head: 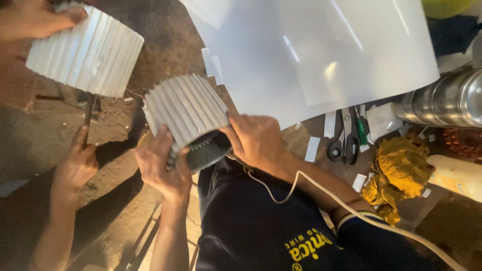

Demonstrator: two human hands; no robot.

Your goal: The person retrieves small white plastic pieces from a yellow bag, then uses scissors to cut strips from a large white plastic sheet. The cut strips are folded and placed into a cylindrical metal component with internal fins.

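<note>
Person's left hand (pixel 163 163) and right hand (pixel 256 138) both grip a pleated white shade (pixel 188 113) w/ dark ring at its lower end, held in front of the dark shirt (pixel 251 226); left fingers curl on the rim, right thumb presses its side; co-worker's hand (pixel 35 17) pinches a second pleated shade (pixel 85 52) top left; big white sheet (pixel 321 50) lies behind; scissors (pixel 344 145) near yellow cloth (pixel 401 168).

A pleated shade (pixel 188 108) is sitting between the left hand (pixel 163 165) and right hand (pixel 256 140). Another pleated shade (pixel 85 52) is lying to its left, in a co-worker's hand (pixel 30 17). Scissors (pixel 344 143) are lying right, just below a large sheet (pixel 321 55), perhaps touching it.
</note>
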